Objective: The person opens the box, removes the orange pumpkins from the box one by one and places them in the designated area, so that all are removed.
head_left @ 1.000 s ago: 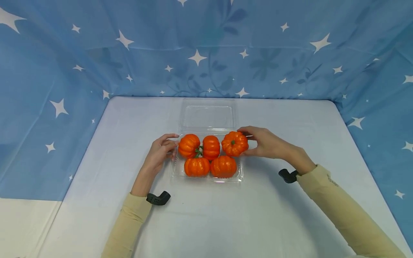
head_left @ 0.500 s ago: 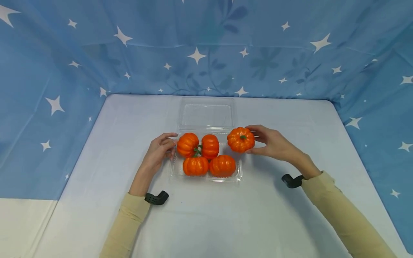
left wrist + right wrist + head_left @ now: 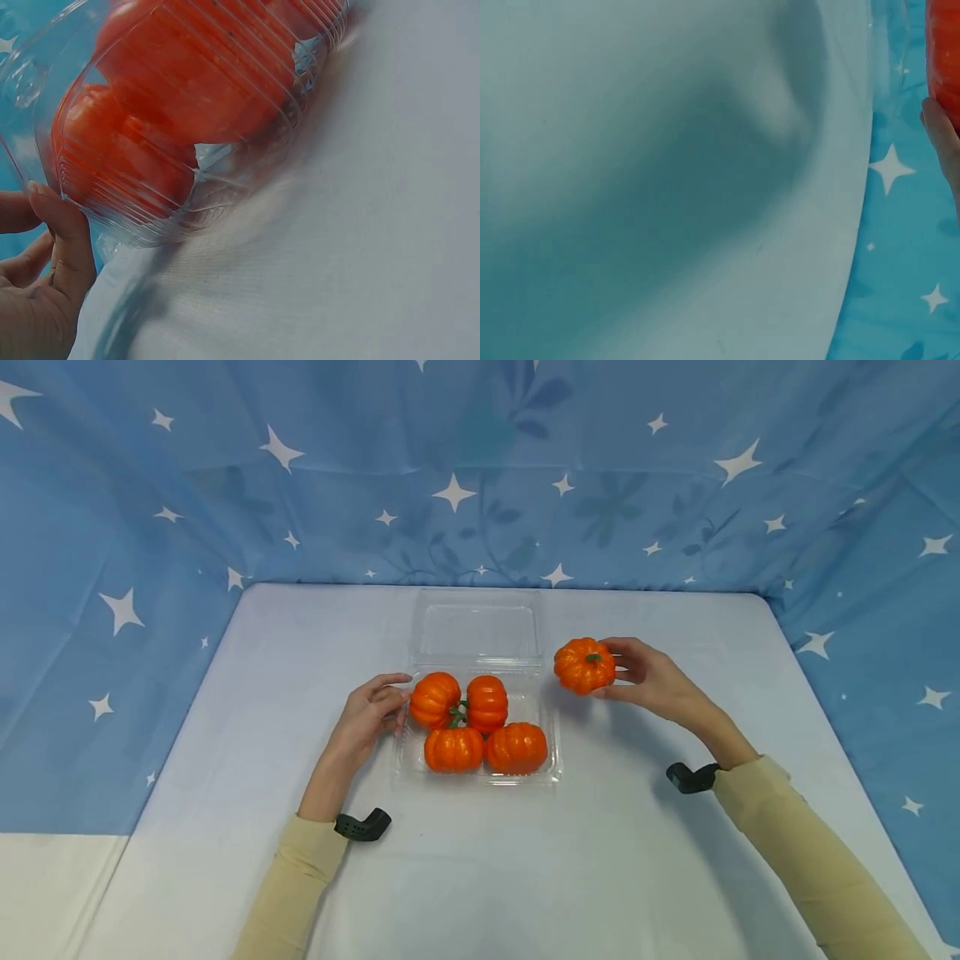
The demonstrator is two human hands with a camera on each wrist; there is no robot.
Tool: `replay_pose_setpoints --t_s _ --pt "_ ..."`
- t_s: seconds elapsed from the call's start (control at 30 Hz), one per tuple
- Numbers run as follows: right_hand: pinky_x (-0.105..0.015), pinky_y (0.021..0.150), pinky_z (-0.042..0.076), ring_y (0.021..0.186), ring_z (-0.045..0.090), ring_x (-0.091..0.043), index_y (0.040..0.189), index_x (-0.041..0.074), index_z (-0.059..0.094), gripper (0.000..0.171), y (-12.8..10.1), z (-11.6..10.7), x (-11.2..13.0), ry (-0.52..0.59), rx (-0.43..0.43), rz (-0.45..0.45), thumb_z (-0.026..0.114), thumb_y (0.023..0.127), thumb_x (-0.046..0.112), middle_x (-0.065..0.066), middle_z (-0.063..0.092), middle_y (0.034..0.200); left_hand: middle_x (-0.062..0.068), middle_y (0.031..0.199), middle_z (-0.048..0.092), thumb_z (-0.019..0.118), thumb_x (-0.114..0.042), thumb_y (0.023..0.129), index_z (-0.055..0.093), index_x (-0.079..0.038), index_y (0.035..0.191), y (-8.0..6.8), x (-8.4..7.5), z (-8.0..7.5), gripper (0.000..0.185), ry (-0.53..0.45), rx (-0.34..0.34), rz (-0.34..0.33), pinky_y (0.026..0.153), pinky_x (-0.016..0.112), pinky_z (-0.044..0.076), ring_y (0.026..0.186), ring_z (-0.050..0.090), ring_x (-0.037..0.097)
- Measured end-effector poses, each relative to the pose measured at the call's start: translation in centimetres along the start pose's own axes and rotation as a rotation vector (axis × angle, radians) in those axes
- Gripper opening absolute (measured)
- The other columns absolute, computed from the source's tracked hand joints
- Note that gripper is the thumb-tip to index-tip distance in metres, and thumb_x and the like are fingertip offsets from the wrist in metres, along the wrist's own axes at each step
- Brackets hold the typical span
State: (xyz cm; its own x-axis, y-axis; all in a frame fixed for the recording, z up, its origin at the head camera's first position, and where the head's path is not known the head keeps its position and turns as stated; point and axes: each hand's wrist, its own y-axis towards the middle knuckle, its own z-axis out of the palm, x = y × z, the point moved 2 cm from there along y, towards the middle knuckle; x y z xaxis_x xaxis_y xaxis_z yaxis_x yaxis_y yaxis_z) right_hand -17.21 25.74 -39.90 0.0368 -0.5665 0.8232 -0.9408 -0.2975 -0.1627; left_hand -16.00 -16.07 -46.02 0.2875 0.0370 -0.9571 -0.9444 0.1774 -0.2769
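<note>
An orange toy pumpkin (image 3: 583, 667) with a short green stem is in my right hand (image 3: 654, 687), held between thumb and fingers. It is up off the table, just right of the clear plastic clamshell box (image 3: 553, 727). Several more orange pumpkins (image 3: 453, 750) lie in that box. At the box's left side my left hand (image 3: 364, 720) pinches the rim between thumb and finger. The left wrist view shows the thumb (image 3: 69, 229) right at the box's corner. Only a strip of the held pumpkin (image 3: 946, 56) shows in the right wrist view.
The box's clear lid (image 3: 480, 628) lies folded back toward the far edge of the white table (image 3: 480, 877). A blue curtain (image 3: 360, 460) with white stars hangs behind the table and along its sides. Dark bands (image 3: 363, 825) sit on both wrists.
My right hand has lifted the pumpkin out from the box's back right corner and carried it right and slightly away. The left hand stays at the box's rim.
</note>
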Motion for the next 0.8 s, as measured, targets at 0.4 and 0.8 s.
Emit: replay_pose_setpoints --t_s 0.4,0.8 --pt "-0.052 0.106 0.042 0.138 0.040 -0.037 0.148 0.007 0.032 0.077 1.9 -0.6 -3.1 -0.036 -0.027 0.124 0.074 0.086 0.028 -0.015 0.035 0.153 -0.001 0.077 0.060 0.059 -0.018 0.097 0.051 -0.006 0.131 0.0 0.3 0.1 0.037 -0.031 0.003 0.016 0.049 0.023 0.046 0.057 0.050 0.013" --pt "-0.052 0.112 0.037 0.139 0.039 -0.036 0.149 0.005 0.030 0.085 4.6 -0.1 -4.2 -0.030 -0.069 0.163 0.077 0.083 0.033 -0.016 0.035 0.153 0.000 0.077 0.059 0.058 -0.017 0.098 0.051 -0.005 0.132 0.0 0.5 0.1 0.038 -0.043 0.015 0.031 0.047 0.024 0.046 0.057 0.051 0.013"
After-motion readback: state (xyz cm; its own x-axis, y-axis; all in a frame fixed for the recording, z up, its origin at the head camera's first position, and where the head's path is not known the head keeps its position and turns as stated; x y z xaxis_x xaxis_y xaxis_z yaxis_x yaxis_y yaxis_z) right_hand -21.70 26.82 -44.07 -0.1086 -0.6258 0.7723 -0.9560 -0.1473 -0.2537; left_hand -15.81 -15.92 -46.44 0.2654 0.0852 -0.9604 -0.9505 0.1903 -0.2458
